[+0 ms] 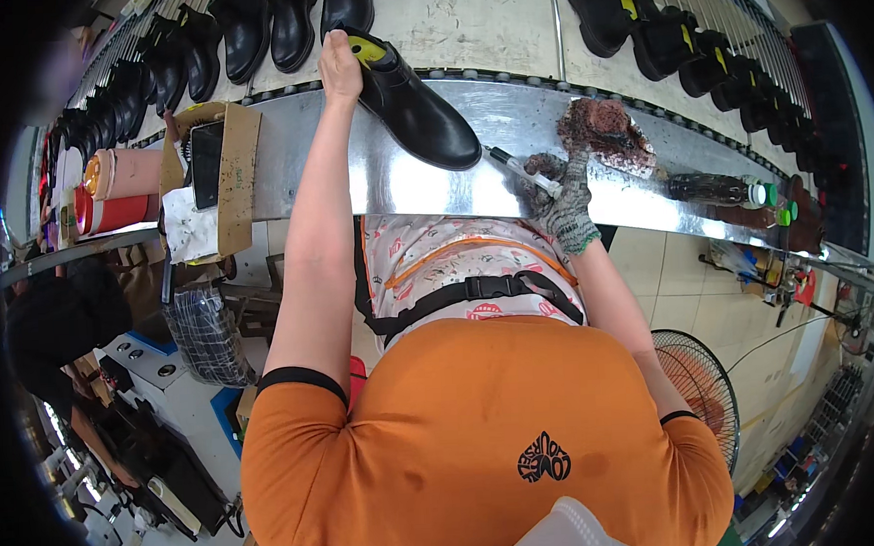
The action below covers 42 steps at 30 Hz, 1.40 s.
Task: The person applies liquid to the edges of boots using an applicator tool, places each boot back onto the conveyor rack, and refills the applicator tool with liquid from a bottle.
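My bare left hand point(340, 69) grips a black leather ankle boot point(414, 108) by the top of its shaft. The boot's toe points down to the right over the metal ledge, and a yellow patch shows inside its opening. On my right hand point(565, 206) is a grey knit glove with dark stains. Its fingers close round a slim white-and-dark marker pen point(547, 184), whose tip is near the boot's toe; I cannot tell if they touch. Just beyond the glove lies a brown-stained cloth point(608, 123) on a white sheet.
Black boots stand in rows along the conveyor point(477, 26), at left and right. On the metal ledge point(395, 183) are a cardboard box point(233, 174) and dark bottles point(713, 188) with green caps. Pink and red tubs point(117, 193) sit farther left. A fan point(696, 379) stands at lower right.
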Each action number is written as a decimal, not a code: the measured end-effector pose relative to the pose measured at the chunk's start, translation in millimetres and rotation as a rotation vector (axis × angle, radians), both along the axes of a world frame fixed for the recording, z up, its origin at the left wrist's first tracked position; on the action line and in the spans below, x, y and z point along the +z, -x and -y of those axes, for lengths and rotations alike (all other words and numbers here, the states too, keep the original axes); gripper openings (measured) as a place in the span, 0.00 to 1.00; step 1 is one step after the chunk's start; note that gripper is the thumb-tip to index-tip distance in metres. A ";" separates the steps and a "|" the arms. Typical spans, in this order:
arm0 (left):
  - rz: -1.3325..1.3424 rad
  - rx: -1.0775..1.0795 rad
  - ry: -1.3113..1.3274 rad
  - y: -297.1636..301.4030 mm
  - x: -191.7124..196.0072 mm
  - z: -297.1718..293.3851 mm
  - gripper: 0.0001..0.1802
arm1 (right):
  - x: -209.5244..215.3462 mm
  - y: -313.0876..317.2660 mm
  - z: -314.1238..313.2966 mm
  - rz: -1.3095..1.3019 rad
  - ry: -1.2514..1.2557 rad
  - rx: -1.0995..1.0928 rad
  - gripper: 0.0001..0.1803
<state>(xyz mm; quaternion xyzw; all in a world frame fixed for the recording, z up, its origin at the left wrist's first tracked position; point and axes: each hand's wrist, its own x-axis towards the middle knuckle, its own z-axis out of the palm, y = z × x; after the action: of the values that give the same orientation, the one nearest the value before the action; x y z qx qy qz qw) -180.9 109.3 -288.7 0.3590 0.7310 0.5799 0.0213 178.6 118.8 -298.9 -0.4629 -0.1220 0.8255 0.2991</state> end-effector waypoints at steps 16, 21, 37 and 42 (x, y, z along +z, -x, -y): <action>-0.182 0.151 0.319 -14.9 27.4 36.1 0.41 | 41.8 -2.2 -9.5 0.202 -0.160 -0.056 0.44; -0.188 0.217 0.327 -26.4 27.4 60.9 0.47 | 44.4 1.3 -9.8 0.260 -0.217 -0.073 0.43; -0.206 0.246 0.433 -102.4 51.2 128.7 0.41 | 56.8 11.9 -12.8 0.347 -0.437 0.065 0.46; -0.141 0.186 0.506 -125.8 69.0 138.4 0.40 | 64.9 12.0 -9.1 0.368 -0.464 0.134 0.44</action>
<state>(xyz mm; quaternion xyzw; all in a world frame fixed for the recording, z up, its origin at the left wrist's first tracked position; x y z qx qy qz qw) -55.2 -29.1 -219.8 0.3130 0.8821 0.3520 0.0059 166.6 127.9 -234.0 -0.5148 -0.3897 0.6958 0.3146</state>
